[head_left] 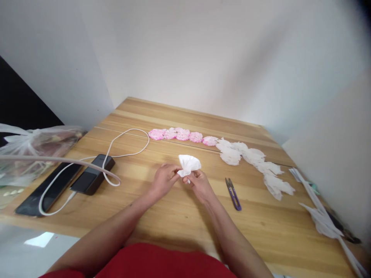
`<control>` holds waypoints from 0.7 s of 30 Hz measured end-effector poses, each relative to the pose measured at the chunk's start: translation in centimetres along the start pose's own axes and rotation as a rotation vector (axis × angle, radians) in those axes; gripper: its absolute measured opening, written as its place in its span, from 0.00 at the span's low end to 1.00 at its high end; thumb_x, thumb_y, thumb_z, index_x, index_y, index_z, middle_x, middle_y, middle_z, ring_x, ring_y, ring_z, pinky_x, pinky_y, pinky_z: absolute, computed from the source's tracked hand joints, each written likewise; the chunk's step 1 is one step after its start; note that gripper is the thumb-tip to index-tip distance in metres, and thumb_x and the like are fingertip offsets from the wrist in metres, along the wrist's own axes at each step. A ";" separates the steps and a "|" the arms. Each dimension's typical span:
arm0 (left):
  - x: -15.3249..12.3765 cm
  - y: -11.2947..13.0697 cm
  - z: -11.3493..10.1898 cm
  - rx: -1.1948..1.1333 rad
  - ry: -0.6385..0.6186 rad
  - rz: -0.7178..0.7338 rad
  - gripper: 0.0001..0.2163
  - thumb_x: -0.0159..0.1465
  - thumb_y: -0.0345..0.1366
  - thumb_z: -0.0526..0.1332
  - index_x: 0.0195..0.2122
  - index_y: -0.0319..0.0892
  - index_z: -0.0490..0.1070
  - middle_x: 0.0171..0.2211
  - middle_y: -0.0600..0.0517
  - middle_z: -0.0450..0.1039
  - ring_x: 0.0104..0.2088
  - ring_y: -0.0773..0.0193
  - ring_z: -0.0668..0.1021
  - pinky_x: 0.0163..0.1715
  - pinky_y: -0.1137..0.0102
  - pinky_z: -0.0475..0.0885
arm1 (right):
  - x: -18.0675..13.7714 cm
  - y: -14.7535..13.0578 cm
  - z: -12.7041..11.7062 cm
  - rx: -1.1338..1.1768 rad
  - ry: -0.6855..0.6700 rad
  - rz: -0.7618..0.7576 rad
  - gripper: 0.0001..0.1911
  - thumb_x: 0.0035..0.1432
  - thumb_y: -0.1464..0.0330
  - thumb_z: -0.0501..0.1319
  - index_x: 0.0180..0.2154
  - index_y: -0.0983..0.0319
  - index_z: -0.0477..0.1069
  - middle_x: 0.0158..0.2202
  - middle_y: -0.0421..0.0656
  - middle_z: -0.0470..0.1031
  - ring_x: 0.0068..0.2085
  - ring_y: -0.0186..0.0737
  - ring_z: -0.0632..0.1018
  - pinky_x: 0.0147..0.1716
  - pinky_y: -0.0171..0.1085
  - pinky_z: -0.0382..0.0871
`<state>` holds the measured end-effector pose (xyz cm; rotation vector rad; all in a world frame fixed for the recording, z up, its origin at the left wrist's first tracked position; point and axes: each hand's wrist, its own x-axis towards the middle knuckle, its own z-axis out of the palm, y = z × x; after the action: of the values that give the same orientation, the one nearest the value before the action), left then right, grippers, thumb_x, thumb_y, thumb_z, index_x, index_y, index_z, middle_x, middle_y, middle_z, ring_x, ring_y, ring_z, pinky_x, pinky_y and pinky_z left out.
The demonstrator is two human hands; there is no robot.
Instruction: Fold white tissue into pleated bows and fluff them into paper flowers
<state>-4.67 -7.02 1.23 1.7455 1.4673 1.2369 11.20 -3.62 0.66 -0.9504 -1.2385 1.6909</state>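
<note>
red clothing (165,263) is filling the near edge, with both forearms reaching out over the wooden surface (139,208). the white fan-shaped piece (189,163) is sitting mid-scene between the hands, lifted a bit off the wood as far as i'm seeing. it's looking like thin tissue or fabric, so i'm guessing it's weighing next to nothing, bending easily, and probably creasing or tearing if anyone's tugging hard. not seeming slippery. i'm voting for holding the gathered base, since the spread top is looking too floppy to be taking a grip.

as for the hands: the left hand (165,178) is making a narrow fingertip pinch at the piece's left lower side, and the right hand (201,187) is curling its fingers closely around the base from the right. purple-handled snips (233,195) are lying to the right, well apart from both.
</note>
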 end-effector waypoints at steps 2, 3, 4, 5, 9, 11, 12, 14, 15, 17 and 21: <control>0.1 -0.3 0.2 -0.195 0.012 -0.086 0.06 0.57 0.28 0.57 0.32 0.40 0.74 0.32 0.51 0.78 0.34 0.63 0.76 0.38 0.70 0.67 | -0.1 0.2 0.0 -0.017 -0.016 0.012 0.12 0.47 0.61 0.69 0.23 0.63 0.75 0.20 0.40 0.73 0.24 0.32 0.70 0.29 0.34 0.64; 0.1 -0.4 0.3 -0.284 0.009 -0.115 0.05 0.57 0.29 0.57 0.30 0.40 0.73 0.30 0.52 0.77 0.33 0.63 0.76 0.37 0.71 0.68 | -0.2 0.2 0.1 -0.019 -0.023 0.017 0.11 0.47 0.61 0.69 0.26 0.63 0.76 0.21 0.39 0.74 0.24 0.32 0.70 0.29 0.34 0.64; 0.2 -0.4 0.3 -0.359 -0.001 -0.134 0.04 0.57 0.31 0.58 0.29 0.39 0.72 0.28 0.52 0.76 0.32 0.64 0.76 0.35 0.72 0.68 | -0.3 0.2 0.1 -0.017 -0.033 0.021 0.12 0.47 0.61 0.69 0.32 0.63 0.78 0.21 0.39 0.74 0.24 0.33 0.71 0.30 0.34 0.65; 0.2 -0.5 0.3 -0.420 -0.014 -0.147 0.04 0.57 0.32 0.59 0.28 0.39 0.72 0.27 0.53 0.75 0.31 0.65 0.75 0.34 0.72 0.68 | -0.4 0.2 0.1 -0.012 -0.047 0.023 0.16 0.48 0.61 0.69 0.38 0.61 0.77 0.22 0.38 0.75 0.25 0.33 0.71 0.30 0.35 0.65; 0.3 -0.4 0.4 -0.573 -0.043 -0.232 0.08 0.55 0.39 0.62 0.28 0.39 0.70 0.23 0.55 0.70 0.27 0.67 0.72 0.30 0.73 0.66 | -0.6 -0.3 0.2 0.010 -0.122 0.033 0.25 0.49 0.58 0.69 0.48 0.59 0.73 0.28 0.40 0.78 0.29 0.36 0.74 0.35 0.37 0.68; 0.2 -0.3 0.6 -0.574 -0.033 -0.289 0.10 0.53 0.41 0.63 0.27 0.38 0.69 0.22 0.55 0.69 0.26 0.68 0.72 0.30 0.73 0.66 | -0.7 -0.5 0.2 0.014 -0.141 0.041 0.22 0.50 0.58 0.68 0.45 0.60 0.75 0.29 0.41 0.78 0.29 0.36 0.75 0.35 0.38 0.69; 0.2 -0.2 0.6 -0.557 -0.026 -0.313 0.11 0.53 0.42 0.63 0.26 0.38 0.69 0.22 0.55 0.69 0.26 0.68 0.71 0.29 0.73 0.66 | -0.7 -0.6 0.2 0.013 -0.145 0.043 0.19 0.50 0.58 0.68 0.43 0.60 0.76 0.29 0.41 0.78 0.29 0.35 0.74 0.35 0.37 0.69; 0.1 -0.1 0.8 -0.518 -0.016 -0.349 0.12 0.52 0.43 0.64 0.26 0.38 0.69 0.22 0.55 0.69 0.26 0.68 0.71 0.29 0.73 0.65 | -0.7 -0.6 0.1 0.011 -0.148 0.046 0.14 0.51 0.59 0.67 0.36 0.62 0.77 0.28 0.41 0.77 0.29 0.35 0.74 0.34 0.36 0.69; 0.1 0.1 0.8 -0.508 -0.016 -0.359 0.12 0.53 0.43 0.64 0.26 0.38 0.69 0.22 0.55 0.70 0.26 0.68 0.71 0.29 0.74 0.65 | -0.7 -0.6 0.1 0.012 -0.149 0.048 0.13 0.51 0.59 0.67 0.34 0.62 0.77 0.28 0.41 0.77 0.29 0.34 0.74 0.33 0.35 0.69; 0.0 0.3 0.8 -0.513 -0.026 -0.365 0.12 0.53 0.43 0.64 0.26 0.38 0.69 0.21 0.55 0.70 0.25 0.68 0.71 0.29 0.74 0.65 | -0.6 -0.5 0.1 0.013 -0.148 0.052 0.13 0.51 0.59 0.68 0.31 0.62 0.77 0.27 0.41 0.76 0.28 0.34 0.73 0.32 0.35 0.69; -0.1 0.6 0.7 -0.564 -0.091 -0.343 0.12 0.55 0.43 0.63 0.27 0.38 0.69 0.22 0.54 0.72 0.26 0.67 0.73 0.31 0.73 0.67 | -0.5 -0.6 0.0 -0.001 -0.148 0.051 0.16 0.50 0.56 0.67 0.27 0.63 0.76 0.25 0.42 0.76 0.27 0.34 0.73 0.31 0.35 0.69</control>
<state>-3.78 -7.21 1.38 1.1101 1.1534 1.2147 11.52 -3.91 1.29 -0.8773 -1.3211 1.8282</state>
